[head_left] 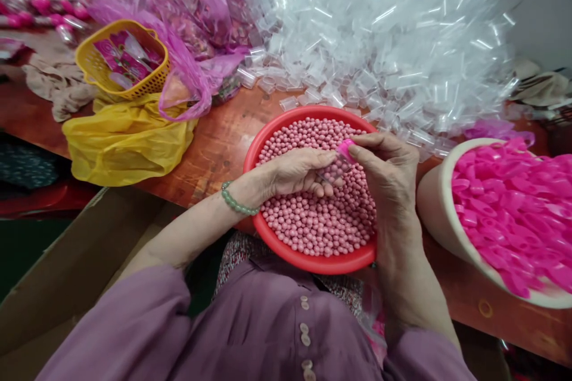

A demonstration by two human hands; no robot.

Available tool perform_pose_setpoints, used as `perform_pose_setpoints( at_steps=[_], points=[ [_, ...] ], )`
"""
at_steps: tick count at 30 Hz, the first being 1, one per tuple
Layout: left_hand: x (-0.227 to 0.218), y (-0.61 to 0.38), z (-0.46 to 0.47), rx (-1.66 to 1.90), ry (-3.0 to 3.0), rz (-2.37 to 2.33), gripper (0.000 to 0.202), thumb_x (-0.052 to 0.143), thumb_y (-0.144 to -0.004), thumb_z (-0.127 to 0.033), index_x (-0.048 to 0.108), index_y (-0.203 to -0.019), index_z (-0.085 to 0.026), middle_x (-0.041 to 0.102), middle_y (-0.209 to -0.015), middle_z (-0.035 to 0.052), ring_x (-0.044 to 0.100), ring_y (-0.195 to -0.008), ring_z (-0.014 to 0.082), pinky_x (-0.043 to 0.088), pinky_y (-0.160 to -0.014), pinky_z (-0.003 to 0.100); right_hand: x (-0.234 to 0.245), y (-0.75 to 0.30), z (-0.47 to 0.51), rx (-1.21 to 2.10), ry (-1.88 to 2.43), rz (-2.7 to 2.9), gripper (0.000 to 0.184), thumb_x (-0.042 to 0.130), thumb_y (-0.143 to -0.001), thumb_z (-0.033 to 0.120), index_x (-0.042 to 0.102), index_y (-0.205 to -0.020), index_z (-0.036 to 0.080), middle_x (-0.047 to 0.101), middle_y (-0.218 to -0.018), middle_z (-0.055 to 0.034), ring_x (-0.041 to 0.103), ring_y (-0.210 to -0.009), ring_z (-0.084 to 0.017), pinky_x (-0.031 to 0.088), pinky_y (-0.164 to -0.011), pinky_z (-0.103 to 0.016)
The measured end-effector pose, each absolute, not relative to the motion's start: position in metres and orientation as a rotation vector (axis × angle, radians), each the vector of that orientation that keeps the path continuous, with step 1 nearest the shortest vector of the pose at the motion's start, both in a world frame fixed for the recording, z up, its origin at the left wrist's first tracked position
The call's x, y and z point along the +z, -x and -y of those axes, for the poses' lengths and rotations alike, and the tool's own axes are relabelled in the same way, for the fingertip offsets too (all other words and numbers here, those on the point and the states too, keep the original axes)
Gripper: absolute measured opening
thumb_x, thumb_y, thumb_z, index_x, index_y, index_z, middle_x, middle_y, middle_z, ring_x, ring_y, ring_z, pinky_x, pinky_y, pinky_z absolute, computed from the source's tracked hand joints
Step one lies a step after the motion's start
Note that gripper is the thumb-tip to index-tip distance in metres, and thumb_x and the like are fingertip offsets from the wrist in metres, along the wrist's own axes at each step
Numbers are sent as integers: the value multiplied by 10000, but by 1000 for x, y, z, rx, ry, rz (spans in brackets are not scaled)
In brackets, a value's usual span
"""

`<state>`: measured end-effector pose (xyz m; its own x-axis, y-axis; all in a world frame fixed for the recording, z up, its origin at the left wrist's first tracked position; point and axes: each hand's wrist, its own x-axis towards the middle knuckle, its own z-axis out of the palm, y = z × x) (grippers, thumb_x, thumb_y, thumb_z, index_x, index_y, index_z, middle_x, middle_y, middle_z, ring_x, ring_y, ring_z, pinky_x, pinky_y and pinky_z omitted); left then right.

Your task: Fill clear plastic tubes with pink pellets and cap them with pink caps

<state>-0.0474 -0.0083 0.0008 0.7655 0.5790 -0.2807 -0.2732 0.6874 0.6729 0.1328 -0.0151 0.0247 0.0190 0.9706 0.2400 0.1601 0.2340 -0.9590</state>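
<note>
A red bowl point(272, 131) full of small pink candy balls point(322, 220) sits on the wooden table edge in front of me. Over it my left hand point(297, 169) pinches a small clear plastic tube point(333, 171). My right hand point(388, 172) presses a bright pink cap point(346, 149) onto the tube's top with fingertips closed. A green bead bracelet point(236, 202) circles my left wrist.
A white bowl point(435, 202) of pink caps point(513, 208) stands at the right. A big heap of clear tubes point(379, 36) fills the back. A yellow basket point(123, 59), yellow bag point(125, 143) and pink bags point(201, 30) lie at the left. A cardboard box point(67, 274) is below left.
</note>
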Motion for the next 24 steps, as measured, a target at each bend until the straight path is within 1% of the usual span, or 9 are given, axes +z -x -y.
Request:
perform_pose_setpoints(
  at_steps=[3,7,11,13,15,18,20,22,24],
  points=[
    [0,48,9,510,-662,-540,263,517,-1008,-331,639,-903,-123,721,-816,96,657,-580,124,557,-586,265,25,-132,15,871,1177,1460,91,833,-726,243,775,-789,271,737,-800,15,661,-732,-154,569,-725,-320],
    [-4,49,12,507,-638,-541,264,575,-985,-360,630,-880,-123,719,-763,75,659,-563,103,545,-536,200,20,-134,13,872,1139,1568,81,821,-746,249,764,-802,260,717,-778,11,648,-727,-154,558,-728,-321],
    [-2,49,13,504,-641,-519,274,600,-973,-379,607,-902,-114,717,-767,65,667,-563,99,555,-538,189,15,-135,12,868,1108,1620,122,810,-774,327,738,-817,238,698,-787,6,649,-743,-156,563,-724,-319],
    [2,50,14,499,-646,-529,272,562,-993,-368,600,-931,-106,715,-780,71,674,-569,107,557,-540,199,15,-137,12,875,1087,1646,195,813,-779,383,724,-871,235,702,-841,-2,659,-774,-162,570,-740,-327],
    [5,50,14,494,-627,-531,322,484,-1025,-384,606,-946,-97,701,-760,72,677,-581,120,561,-551,215,15,-139,13,860,1058,1743,321,819,-770,441,698,-989,239,706,-948,-20,675,-848,-184,576,-796,-358],
    [8,49,14,514,-556,-518,473,346,-1052,-463,628,-944,-99,675,-714,67,658,-588,143,592,-607,287,14,-140,17,688,1035,2015,636,856,-691,539,610,-1188,229,684,-1119,-75,670,-1010,-261,563,-902,-439],
    [6,48,13,557,-527,-509,519,333,-1044,-508,645,-931,-108,674,-717,70,643,-600,147,580,-617,292,12,-139,19,524,1027,2168,796,850,-667,588,540,-1287,197,655,-1214,-130,644,-1107,-320,548,-948,-490],
    [2,46,13,607,-531,-500,505,391,-1025,-529,657,-906,-117,678,-729,71,641,-632,145,549,-620,265,8,-138,20,392,1030,2251,830,808,-713,589,479,-1347,167,624,-1278,-177,622,-1162,-353,538,-967,-522],
    [-2,45,13,641,-555,-487,476,471,-995,-543,661,-876,-123,676,-731,66,645,-681,149,533,-661,260,4,-135,22,280,1040,2283,780,760,-770,537,440,-1372,157,613,-1287,-194,619,-1167,-360,535,-966,-532]
  ],
)
